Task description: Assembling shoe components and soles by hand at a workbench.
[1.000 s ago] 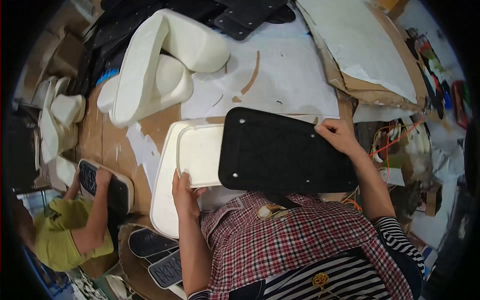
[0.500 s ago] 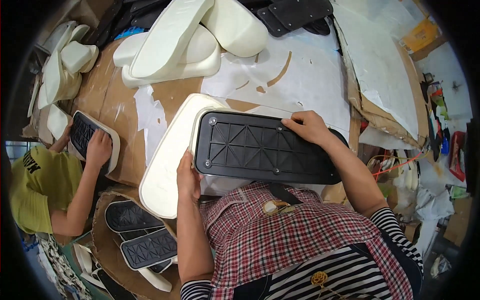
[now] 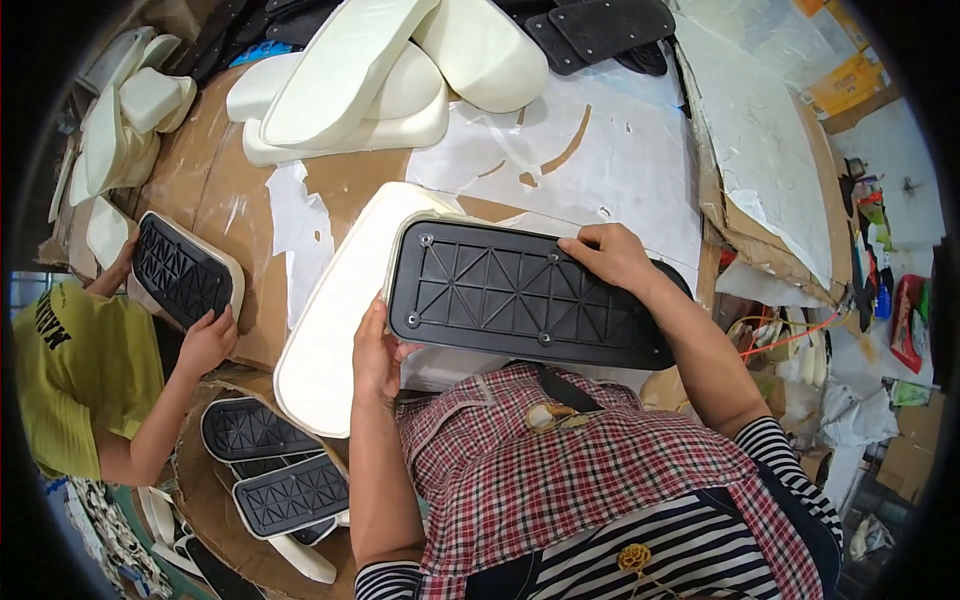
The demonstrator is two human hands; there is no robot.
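Both of my hands hold a long black ribbed plastic panel with rounded corners, its ribbed face up. Screws or rivets show near its corners and middle, and a cream layer shows along its left end. My left hand grips the left end at the lower corner. At the upper long edge, my right hand clasps the panel, the fingers pressing at the rim. Partly under the panel lies a cream foam pad. The right end of the panel is partly covered by my right forearm.
Cream foam pads are stacked at the back of the cardboard-covered table. Black plates lie behind them. A cardboard box at lower left holds more ribbed panels. On the left, a co-worker holds a similar panel.
My hands and the panel stay almost in place. The co-worker's near hand has moved down from the face of their panel to its lower edge.
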